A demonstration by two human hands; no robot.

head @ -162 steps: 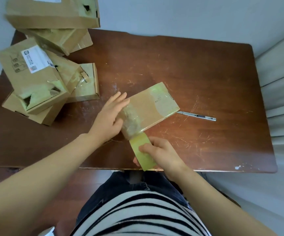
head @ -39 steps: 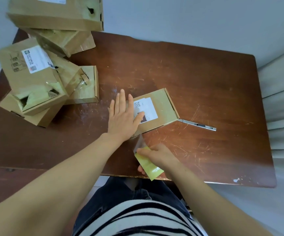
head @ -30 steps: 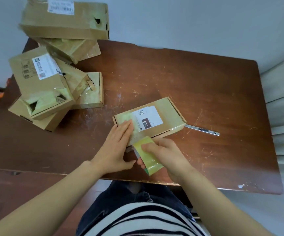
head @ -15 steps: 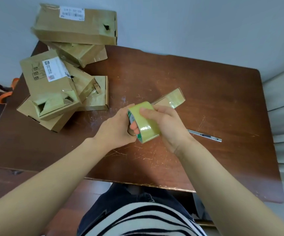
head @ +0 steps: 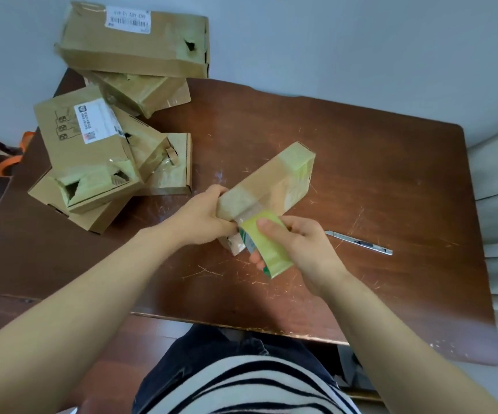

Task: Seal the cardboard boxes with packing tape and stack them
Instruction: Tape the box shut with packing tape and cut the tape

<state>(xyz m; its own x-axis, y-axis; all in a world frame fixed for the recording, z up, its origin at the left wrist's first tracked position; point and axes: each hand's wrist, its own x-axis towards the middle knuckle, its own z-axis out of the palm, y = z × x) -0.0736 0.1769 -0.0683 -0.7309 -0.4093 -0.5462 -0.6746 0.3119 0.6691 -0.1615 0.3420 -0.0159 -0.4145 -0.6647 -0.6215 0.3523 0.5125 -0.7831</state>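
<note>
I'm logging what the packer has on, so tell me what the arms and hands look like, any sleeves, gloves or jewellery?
Both forearms are bare to the frame edge: no sleeves in view. The left hand and right hand show no gloves, rings or watch.

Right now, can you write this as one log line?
left hand: grips brown cardboard box | right hand: holds yellow tape roll | tape: joined to box | silver knife: on table
</note>
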